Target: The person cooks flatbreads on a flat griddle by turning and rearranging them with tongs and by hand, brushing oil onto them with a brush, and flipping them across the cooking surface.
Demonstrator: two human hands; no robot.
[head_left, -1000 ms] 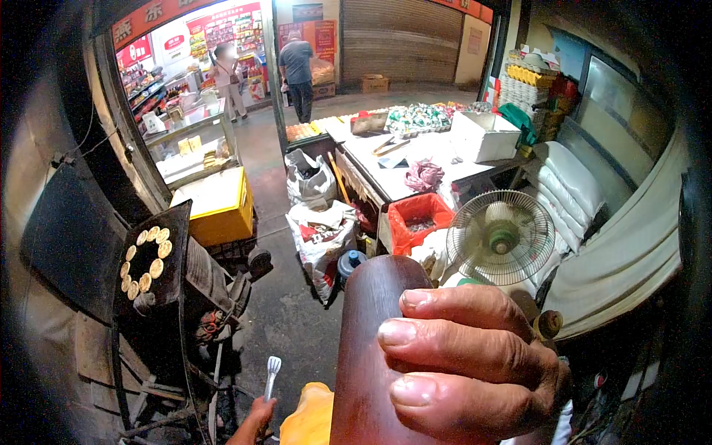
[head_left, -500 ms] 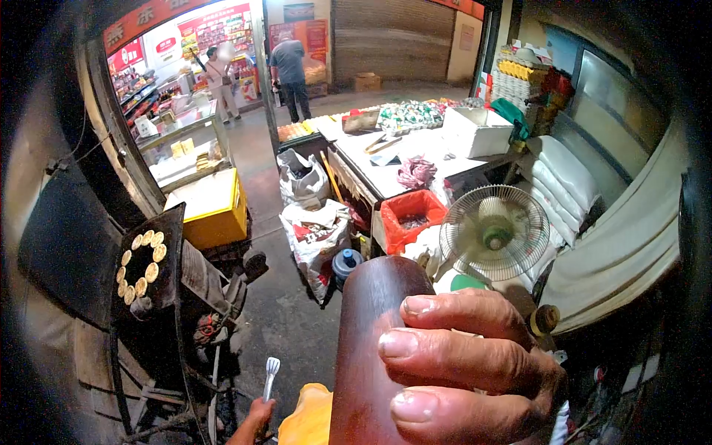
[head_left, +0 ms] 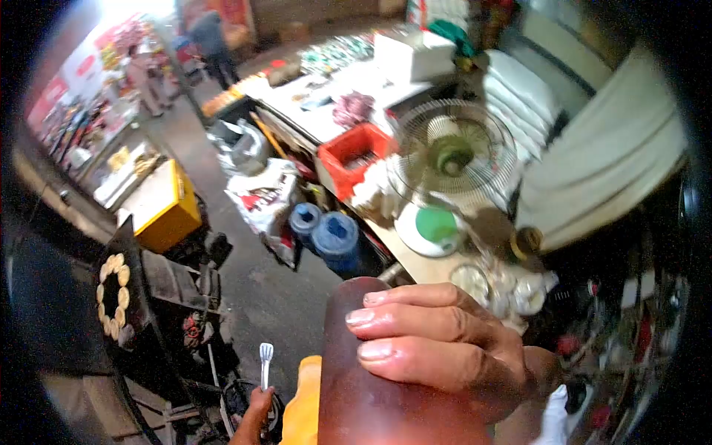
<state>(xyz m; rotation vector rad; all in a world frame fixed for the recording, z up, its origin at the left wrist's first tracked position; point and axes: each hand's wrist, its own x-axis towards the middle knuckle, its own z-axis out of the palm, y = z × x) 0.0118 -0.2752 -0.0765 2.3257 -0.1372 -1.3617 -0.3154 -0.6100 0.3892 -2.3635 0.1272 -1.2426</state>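
My left hand (head_left: 257, 406), low in the view, is closed around the handle of silver tongs (head_left: 265, 357) whose slotted head points up. My right hand (head_left: 445, 348) is large and close to the camera. Its fingers lie curled over a smooth, dark reddish-brown rounded cylinder (head_left: 356, 334), whose lower end runs out of view. Something yellow-orange (head_left: 304, 400), probably cloth, shows between the hands. To the left, a ring of small round flatbreads (head_left: 102, 297) lies on a black griddle top (head_left: 137, 285).
A fan (head_left: 452, 144) stands beside a worktable (head_left: 419, 271) bearing a green-and-white round item (head_left: 434, 230). Two blue water jugs (head_left: 335, 239), a white sack (head_left: 263, 196) and a red-lined bin (head_left: 352, 159) stand ahead. A yellow box (head_left: 167, 208) is at left. Two people are farther off.
The view has swung right and downward, so the jugs and worktable show more fully. My right hand stays on the brown cylinder. My left hand still holds the tongs.
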